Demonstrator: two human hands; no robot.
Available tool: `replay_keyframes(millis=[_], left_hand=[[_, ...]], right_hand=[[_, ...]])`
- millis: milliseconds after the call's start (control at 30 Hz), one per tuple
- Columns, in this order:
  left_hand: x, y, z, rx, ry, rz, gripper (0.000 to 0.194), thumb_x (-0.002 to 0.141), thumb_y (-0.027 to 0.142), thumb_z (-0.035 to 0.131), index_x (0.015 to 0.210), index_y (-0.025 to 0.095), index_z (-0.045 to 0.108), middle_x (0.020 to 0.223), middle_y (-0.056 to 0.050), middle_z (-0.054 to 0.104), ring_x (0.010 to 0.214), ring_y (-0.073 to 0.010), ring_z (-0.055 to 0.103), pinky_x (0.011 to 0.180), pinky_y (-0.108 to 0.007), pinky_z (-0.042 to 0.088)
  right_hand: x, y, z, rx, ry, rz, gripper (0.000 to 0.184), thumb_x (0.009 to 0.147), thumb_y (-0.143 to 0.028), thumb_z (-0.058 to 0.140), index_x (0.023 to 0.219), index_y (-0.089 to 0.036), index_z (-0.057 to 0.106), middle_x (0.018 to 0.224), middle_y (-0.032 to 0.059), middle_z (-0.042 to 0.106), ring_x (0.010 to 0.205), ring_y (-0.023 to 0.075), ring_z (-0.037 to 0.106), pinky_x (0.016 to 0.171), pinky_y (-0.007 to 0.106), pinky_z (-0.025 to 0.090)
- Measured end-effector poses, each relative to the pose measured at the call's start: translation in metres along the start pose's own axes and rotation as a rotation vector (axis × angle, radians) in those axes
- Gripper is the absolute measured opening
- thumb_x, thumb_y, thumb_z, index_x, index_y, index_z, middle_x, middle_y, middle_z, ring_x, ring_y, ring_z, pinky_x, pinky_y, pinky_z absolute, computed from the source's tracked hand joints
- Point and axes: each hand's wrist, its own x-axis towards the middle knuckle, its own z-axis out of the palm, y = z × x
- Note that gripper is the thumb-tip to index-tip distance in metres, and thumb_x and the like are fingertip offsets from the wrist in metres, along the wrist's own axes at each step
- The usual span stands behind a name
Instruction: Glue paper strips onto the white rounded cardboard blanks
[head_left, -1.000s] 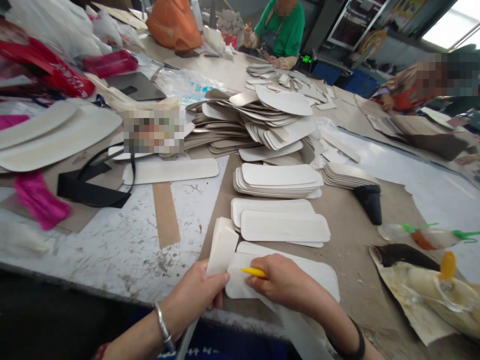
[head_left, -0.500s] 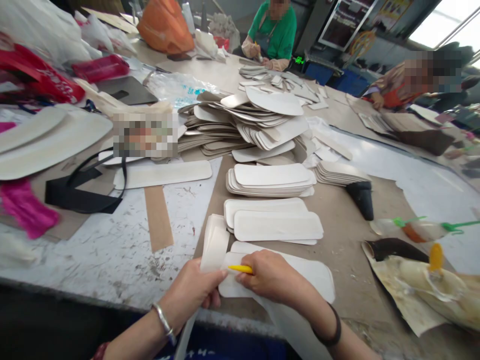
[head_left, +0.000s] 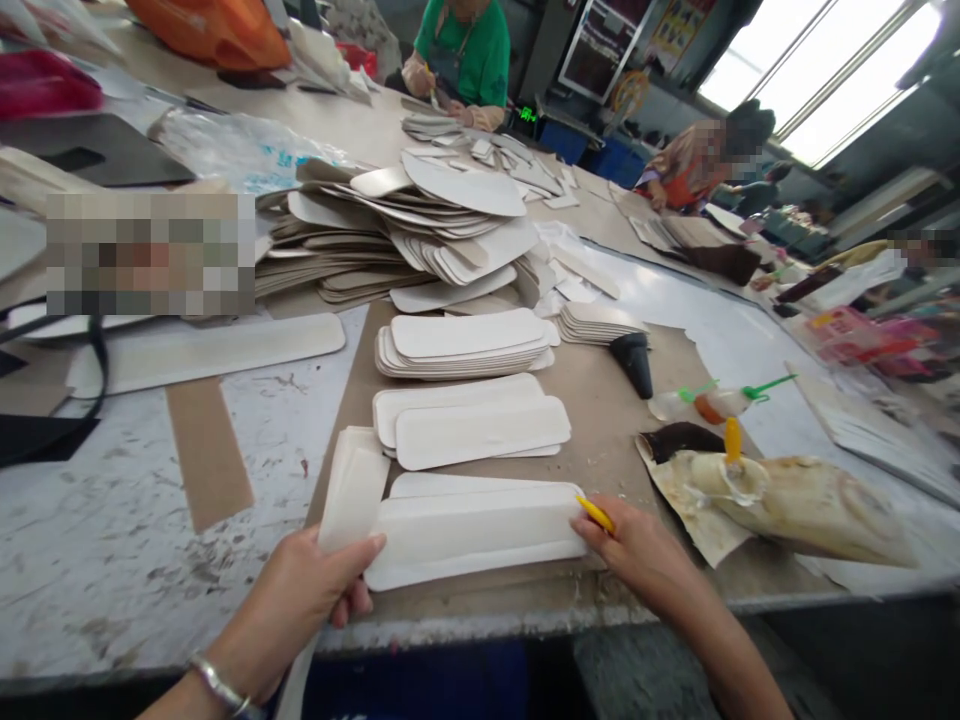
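Note:
My left hand (head_left: 322,585) is closed on a bundle of long white strips (head_left: 354,485), its thumb on top. The strips' upper ends rest on the table and a tail hangs past the front edge. Just right of that hand lies a white rounded panel (head_left: 472,535), partly over another white panel (head_left: 427,486). Along its near side runs a lengthwise line; whether that is a separate strip I cannot tell. My right hand (head_left: 630,545) grips a yellow pointed tool (head_left: 596,513), with its fingertips at the panel's right end.
Beyond lie two stacks of white panels (head_left: 480,432) (head_left: 465,338) and a large heap of pale pieces (head_left: 450,215). At right are a black cone (head_left: 634,362), green-tipped bottles (head_left: 709,403) and a glue-stained container (head_left: 817,505) with a yellow handle. Co-workers (head_left: 469,60) sit across.
My right hand has moved right with the yellow tool, from beside my left hand to the panel's right end. The strip hanging beneath it no longer shows there. The view has turned right.

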Motion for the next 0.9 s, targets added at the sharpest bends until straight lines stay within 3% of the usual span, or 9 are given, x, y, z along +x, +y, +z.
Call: replay_keyframes(millis=[167, 633, 800, 900], left_hand=[[-0.003, 0.003, 0.003, 0.009, 0.035, -0.025, 0.037, 0.056, 0.051, 0.064, 0.049, 0.017, 0.052, 0.035, -0.001, 0.057, 0.035, -0.0104, 0.043, 0.044, -0.023, 0.031], [0.000, 0.001, 0.005, 0.027, 0.038, -0.062, 0.042, 0.055, 0.057, 0.065, 0.050, 0.017, 0.052, 0.036, -0.002, 0.057, 0.034, -0.0113, 0.042, 0.044, -0.024, 0.030], [0.001, -0.002, 0.004, 0.012, 0.008, -0.047, 0.045, 0.054, 0.060, 0.065, 0.048, 0.017, 0.051, 0.035, -0.001, 0.055, 0.034, -0.0117, 0.041, 0.043, -0.024, 0.029], [-0.001, -0.001, 0.002, -0.027, -0.001, -0.036, 0.043, 0.054, 0.057, 0.066, 0.051, 0.017, 0.052, 0.033, 0.001, 0.053, 0.035, -0.0105, 0.039, 0.043, -0.023, 0.029]], right_hand=[[0.011, -0.004, 0.012, -0.070, -0.019, 0.067, 0.021, 0.086, -0.030, 0.043, 0.087, -0.019, 0.061, 0.092, 0.0096, 0.067, 0.085, 0.0238, 0.061, 0.065, 0.028, 0.035], [0.029, 0.008, 0.014, -0.046, -0.086, -0.011, 0.016, 0.082, -0.029, 0.047, 0.079, -0.020, 0.060, 0.080, 0.0072, 0.068, 0.076, 0.0219, 0.062, 0.060, 0.028, 0.031], [0.020, 0.020, 0.019, -0.063, -0.003, 0.064, 0.015, 0.085, -0.029, 0.042, 0.085, -0.019, 0.053, 0.077, 0.0087, 0.066, 0.074, 0.0235, 0.062, 0.056, 0.028, 0.031], [0.007, 0.026, 0.024, 0.032, 0.156, 0.063, 0.021, 0.087, -0.034, 0.034, 0.080, -0.021, 0.049, 0.069, 0.0049, 0.063, 0.066, 0.0207, 0.060, 0.057, 0.028, 0.035]])
